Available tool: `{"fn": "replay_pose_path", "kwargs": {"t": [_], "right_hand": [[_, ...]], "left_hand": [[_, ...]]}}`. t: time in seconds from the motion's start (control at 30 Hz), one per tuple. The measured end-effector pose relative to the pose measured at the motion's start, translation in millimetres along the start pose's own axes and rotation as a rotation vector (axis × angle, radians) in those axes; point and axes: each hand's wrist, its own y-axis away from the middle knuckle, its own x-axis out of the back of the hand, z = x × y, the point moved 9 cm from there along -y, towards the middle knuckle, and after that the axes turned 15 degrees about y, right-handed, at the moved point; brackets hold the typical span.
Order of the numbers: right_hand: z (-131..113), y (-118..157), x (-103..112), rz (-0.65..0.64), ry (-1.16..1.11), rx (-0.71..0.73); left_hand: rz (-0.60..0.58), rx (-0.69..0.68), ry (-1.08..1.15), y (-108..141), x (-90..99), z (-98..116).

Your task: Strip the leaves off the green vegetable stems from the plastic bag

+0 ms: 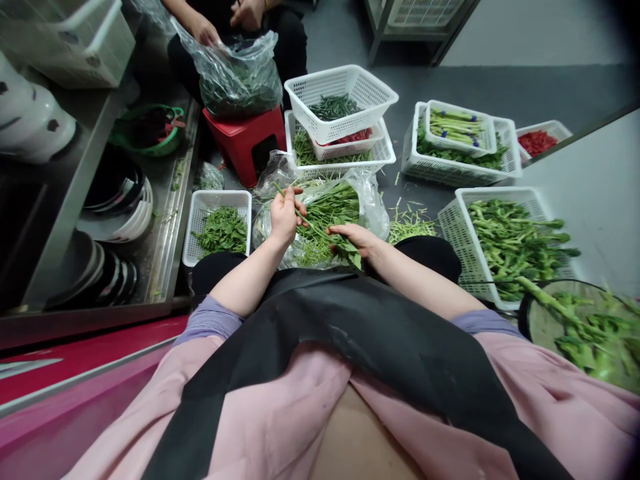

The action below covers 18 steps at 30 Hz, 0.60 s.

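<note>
My left hand (285, 217) is closed on the stem end of a leafy green vegetable stalk (349, 252). The thumb and fingers of my right hand (356, 239) pinch the same stalk near its leaves. Both hands are over an opened transparent plastic bag (375, 210), where a heap of long-stemmed greens (333, 202) lies. To the left of the bag stands a small white basket (220, 195) with picked leaves (223, 229) inside. Cut pale-green stem pieces (410, 227) are scattered on the floor at the bag's right.
Across from me, a person's hand (205, 31) touches a bag of greens (240, 83) on a red stool (245, 143). White baskets (345, 120) of vegetables are stacked beyond. At right are another basket (453, 230) and a round board (543, 320). A metal shelf (165, 267) borders the left.
</note>
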Motion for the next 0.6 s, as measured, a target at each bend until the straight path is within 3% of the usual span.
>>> {"fn": "replay_pose_path", "kwargs": {"t": [0.13,0.27,0.37,0.53,0.6], "right_hand": [[-19,10,-35,-0.200,0.001,0.017],[-18,9,-37,-0.195,0.045,0.040],[-11,2,-23,-0.113,-0.018,0.020],[11,-5,30,0.286,-0.141,-0.088],[12,-8,28,0.231,-0.169,-0.088]], "left_hand": [[0.012,0.082,-0.007,-1,4.9,-21],[0.008,0.150,-0.009,-4,8.9,-25],[0.033,0.118,-0.013,-8,12.5,-12],[0.049,-0.036,-0.006,-6,9.0,21],[-0.001,0.049,-0.010,-2,1.4,12]]}}
